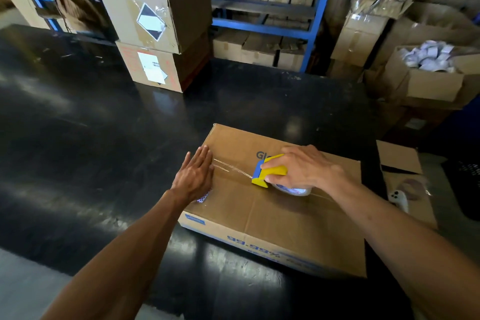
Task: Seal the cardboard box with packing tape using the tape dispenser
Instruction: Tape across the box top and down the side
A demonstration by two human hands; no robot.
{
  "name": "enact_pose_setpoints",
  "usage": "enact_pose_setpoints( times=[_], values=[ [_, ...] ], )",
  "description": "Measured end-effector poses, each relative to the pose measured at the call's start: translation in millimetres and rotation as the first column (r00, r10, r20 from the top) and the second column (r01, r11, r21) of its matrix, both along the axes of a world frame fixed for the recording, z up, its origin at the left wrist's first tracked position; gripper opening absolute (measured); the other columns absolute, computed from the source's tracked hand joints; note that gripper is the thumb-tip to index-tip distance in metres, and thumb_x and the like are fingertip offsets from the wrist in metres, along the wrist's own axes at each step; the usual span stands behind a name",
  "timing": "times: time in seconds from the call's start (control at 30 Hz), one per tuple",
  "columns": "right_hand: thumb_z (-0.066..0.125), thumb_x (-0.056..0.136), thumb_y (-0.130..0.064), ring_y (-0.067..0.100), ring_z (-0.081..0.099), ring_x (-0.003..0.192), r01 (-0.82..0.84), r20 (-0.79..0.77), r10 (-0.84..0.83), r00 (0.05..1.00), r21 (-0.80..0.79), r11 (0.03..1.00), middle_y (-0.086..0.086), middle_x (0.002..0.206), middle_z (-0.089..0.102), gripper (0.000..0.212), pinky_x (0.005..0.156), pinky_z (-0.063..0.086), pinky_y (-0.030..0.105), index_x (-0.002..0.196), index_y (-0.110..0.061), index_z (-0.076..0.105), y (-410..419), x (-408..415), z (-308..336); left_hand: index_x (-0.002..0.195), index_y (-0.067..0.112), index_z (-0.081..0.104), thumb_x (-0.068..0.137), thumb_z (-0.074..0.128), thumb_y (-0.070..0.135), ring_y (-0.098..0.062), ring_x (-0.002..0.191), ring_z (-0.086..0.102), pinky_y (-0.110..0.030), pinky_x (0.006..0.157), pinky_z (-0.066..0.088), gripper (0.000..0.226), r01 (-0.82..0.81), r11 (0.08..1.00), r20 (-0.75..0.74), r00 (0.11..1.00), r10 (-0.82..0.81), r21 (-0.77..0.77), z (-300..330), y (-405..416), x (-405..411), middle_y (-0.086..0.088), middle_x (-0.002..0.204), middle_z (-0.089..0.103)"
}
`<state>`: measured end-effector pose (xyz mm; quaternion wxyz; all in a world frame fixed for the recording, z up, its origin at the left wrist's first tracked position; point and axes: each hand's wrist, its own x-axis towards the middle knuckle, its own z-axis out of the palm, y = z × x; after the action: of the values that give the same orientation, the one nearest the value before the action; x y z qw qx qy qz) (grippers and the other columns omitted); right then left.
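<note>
1. While one flat cardboard box [275, 205] lies on the glossy black table [104, 138], its matte brown top shows blue print and a centre seam running left to right across the view, which is also the box's long axis.
2. The right hand [306, 166] is closed around one tape dispenser [270, 170], a smooth yellow plastic body with a blue blade edge pointing left along the seam; a white tape roll [293, 190] sits beneath the palm, resting on the box top near its middle.
3. A clear, shiny strip of tape [231, 167] stretches from the dispenser's blade leftward to the box's left edge, slightly wrinkled and catching the light.
4. The left hand [194, 176] is flat and open, fingers straight and together, pressing against the box's left end where the tape strip begins; it grips nothing.
5. Two stacked brown boxes [158, 31] with diamond labels stand at the table's far side, well apart from the task's box.
6. One blue metal shelving unit [319, 8] behind holds rows of small cartons.
7. One open box of white crumpled pieces [428, 60] stands at the right.
</note>
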<state>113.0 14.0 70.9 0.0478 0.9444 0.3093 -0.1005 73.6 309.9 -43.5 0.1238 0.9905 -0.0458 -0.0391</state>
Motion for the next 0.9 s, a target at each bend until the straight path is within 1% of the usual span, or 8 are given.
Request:
enact_pose_setpoints(
  times=[0.07,0.13,0.2,0.37,0.57,0.73,0.83,0.9],
  values=[
    [0.041,0.086,-0.074,0.018,0.056,0.109,0.005,-0.014,-0.005,1.0,0.011,1.0,-0.006,0.117,0.056,0.05,0.076,0.034,0.033,0.132,-0.056,0.048,-0.6,0.9,0.4,0.158,0.006,0.006,0.091,-0.013,0.057,-0.023,0.154,-0.006,-0.04,0.123,-0.012,0.086,0.033,0.995,0.011,0.999,-0.034,0.092,2.1,-15.7,-0.1,-0.011,0.166,-0.003],
    [0.042,0.086,-0.073,0.018,0.057,0.107,-0.005,-0.026,0.005,1.0,0.012,1.0,-0.006,0.111,0.055,0.05,0.073,0.035,0.032,0.132,-0.055,0.048,0.9,1.9,1.9,0.156,0.003,0.014,0.096,-0.011,0.055,-0.027,0.152,0.0,-0.039,0.123,-0.008,0.083,0.181,0.979,0.032,0.982,-0.184,0.096,2.4,-47.6,-3.3,-0.017,0.165,0.007],
    [0.045,0.086,-0.073,0.019,0.057,0.106,-0.016,-0.029,0.016,0.999,0.009,1.0,-0.004,0.11,0.055,0.05,0.072,0.036,0.032,0.133,-0.054,0.049,1.8,3.8,3.7,0.155,0.001,0.019,0.101,0.003,0.051,-0.03,0.152,0.011,-0.039,0.124,0.0,0.075,0.283,0.956,0.092,0.953,-0.29,0.079,-6.7,-78.6,-5.0,-0.019,0.164,0.017],
    [0.054,0.081,-0.07,0.022,0.056,0.107,0.031,-0.149,-0.026,0.989,0.029,0.999,-0.004,0.122,0.06,0.052,0.072,0.037,0.035,0.13,-0.052,0.055,5.9,12.3,6.6,0.158,0.006,0.0,0.093,-0.006,0.065,-0.02,0.154,-0.005,-0.034,0.125,-0.007,0.088,0.261,0.959,0.044,0.963,-0.267,0.107,-9.8,-94.2,-6.5,-0.011,0.167,-0.001],
    [0.053,0.081,-0.072,0.023,0.058,0.107,0.008,-0.076,-0.004,0.997,0.053,0.999,-0.005,0.127,0.063,0.052,0.07,0.036,0.034,0.128,-0.051,0.057,2.3,8.5,2.1,0.157,0.004,0.003,0.091,-0.014,0.067,-0.022,0.155,-0.001,-0.035,0.125,-0.003,0.093,0.279,0.95,0.078,0.953,-0.292,0.14,-8.7,-95.4,-7.7,-0.013,0.167,0.004],
    [0.053,0.08,-0.073,0.023,0.06,0.105,-0.032,-0.079,0.036,0.996,0.049,0.998,-0.006,0.125,0.065,0.052,0.07,0.035,0.032,0.127,-0.052,0.057,-8.0,6.6,7.4,0.157,0.004,0.008,0.093,-0.012,0.066,-0.023,0.154,0.001,-0.036,0.123,-0.005,0.092,0.288,0.946,0.091,0.949,-0.303,0.152,-5.4,-93.9,-9.5,-0.013,0.166,0.006],
    [0.053,0.08,-0.073,0.023,0.06,0.104,-0.03,-0.083,0.032,0.996,0.023,0.999,-0.005,0.119,0.067,0.049,0.069,0.035,0.032,0.126,-0.054,0.058,-39.9,2.9,10.9,0.157,0.005,0.001,0.098,0.0,0.064,-0.022,0.153,-0.007,-0.036,0.123,-0.009,0.083,0.29,0.943,0.068,0.95,-0.304,0.163,-5.6,-92.4,-7.3,-0.011,0.166,-0.004],
    [0.052,0.08,-0.074,0.019,0.059,0.097,0.014,-0.104,-0.014,0.995,0.003,1.0,-0.006,0.116,0.067,0.049,0.068,0.037,0.031,0.125,-0.056,0.057,-69.9,-0.9,12.0,0.157,0.006,-0.005,0.096,-0.004,0.065,-0.021,0.153,-0.012,-0.036,0.124,-0.008,0.085,0.3,0.936,0.04,0.949,-0.312,0.182,-7.1,-91.7,-6.9,-0.01,0.165,-0.009]
  ],
)
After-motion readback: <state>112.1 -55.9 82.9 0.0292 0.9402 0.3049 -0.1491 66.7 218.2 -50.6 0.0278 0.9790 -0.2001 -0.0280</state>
